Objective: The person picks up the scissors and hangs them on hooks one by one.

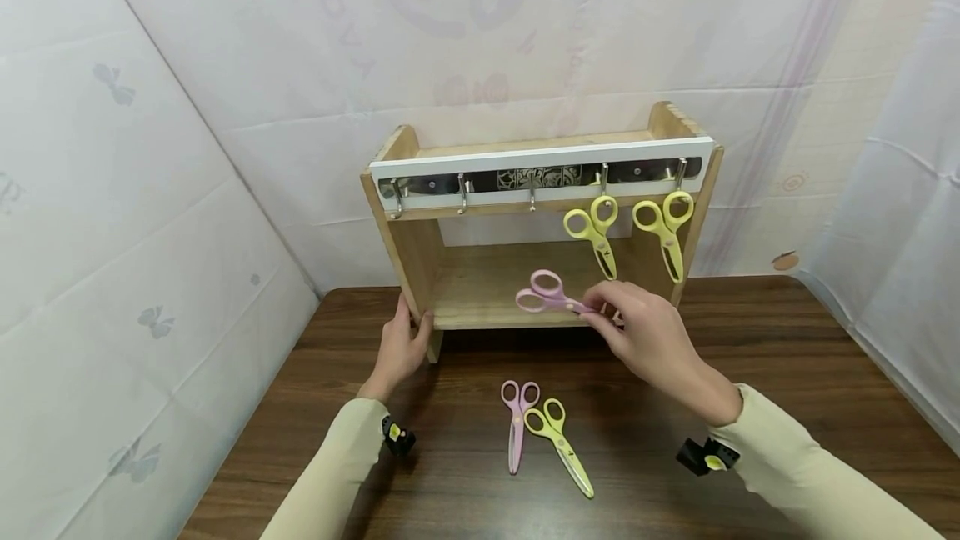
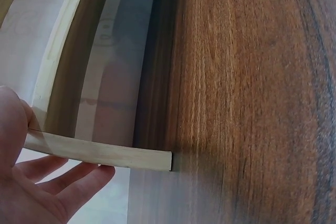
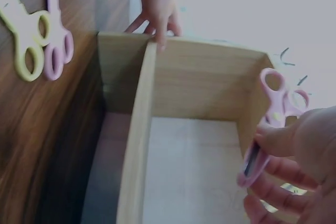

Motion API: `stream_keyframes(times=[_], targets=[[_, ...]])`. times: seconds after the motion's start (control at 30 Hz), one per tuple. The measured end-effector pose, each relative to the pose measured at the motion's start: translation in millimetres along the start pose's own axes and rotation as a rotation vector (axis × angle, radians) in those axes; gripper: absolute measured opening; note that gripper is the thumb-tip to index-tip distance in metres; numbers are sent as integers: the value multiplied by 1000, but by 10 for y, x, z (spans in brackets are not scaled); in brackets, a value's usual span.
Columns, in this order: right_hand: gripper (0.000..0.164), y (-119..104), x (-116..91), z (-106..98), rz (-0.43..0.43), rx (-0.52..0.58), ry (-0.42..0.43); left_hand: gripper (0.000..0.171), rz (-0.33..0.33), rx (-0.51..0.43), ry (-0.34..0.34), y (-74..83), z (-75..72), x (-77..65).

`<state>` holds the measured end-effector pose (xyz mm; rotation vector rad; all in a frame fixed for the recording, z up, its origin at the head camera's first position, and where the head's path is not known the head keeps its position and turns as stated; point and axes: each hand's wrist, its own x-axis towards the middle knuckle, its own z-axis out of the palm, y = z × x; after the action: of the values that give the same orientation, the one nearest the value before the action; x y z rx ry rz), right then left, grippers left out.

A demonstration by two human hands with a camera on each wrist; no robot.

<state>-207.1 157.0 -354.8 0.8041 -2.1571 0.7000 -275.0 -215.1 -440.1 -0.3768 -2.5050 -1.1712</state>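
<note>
My right hand (image 1: pixel 651 336) pinches pink scissors (image 1: pixel 551 293) by the blade end, in front of a wooden shelf (image 1: pixel 510 319); the handle loops point left in the head view. With my left hand (image 1: pixel 397 348) I grip the lower left side panel (image 2: pixel 100 150) of the shelf, thumb in front and fingers on the outer face. Two yellow scissors, one (image 1: pixel 596 232) left of the other (image 1: pixel 666 232), hang by a handle loop from the two rightmost hooks of the rack (image 1: pixel 480 161). The three hooks to their left carry nothing.
On the dark wood table (image 1: pixel 300 432), pink scissors (image 1: pixel 517 423) and yellow scissors (image 1: pixel 558 447) lie side by side, handles toward the shelf. Patterned white cloth (image 1: pixel 300 40) hangs behind the shelf and on both sides.
</note>
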Motion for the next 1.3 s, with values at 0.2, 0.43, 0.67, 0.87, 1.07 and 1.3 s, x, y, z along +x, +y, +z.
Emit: stream_keyframes(times=[0.2,0.43,0.67,0.87,1.07,1.3], targets=[[20,-103,218,70,-35,87,136,52,-6,-7,5,14,1,-10],[18,-212,407,94,15,190,206,53,3,-1,7,-10,15,-16],[18,-291,502,124,81,250,243,52,-8,-8,3,-13,12,-21],[16,-327,526,165,138,248,242,52,-3,-12,1,-8,6,-17],[15,-317,517,223,190,241,237,52,7,-1,9,-16,9,-15],[15,-299,489,275,222,245,241,53,18,11,15,-16,11,-18]])
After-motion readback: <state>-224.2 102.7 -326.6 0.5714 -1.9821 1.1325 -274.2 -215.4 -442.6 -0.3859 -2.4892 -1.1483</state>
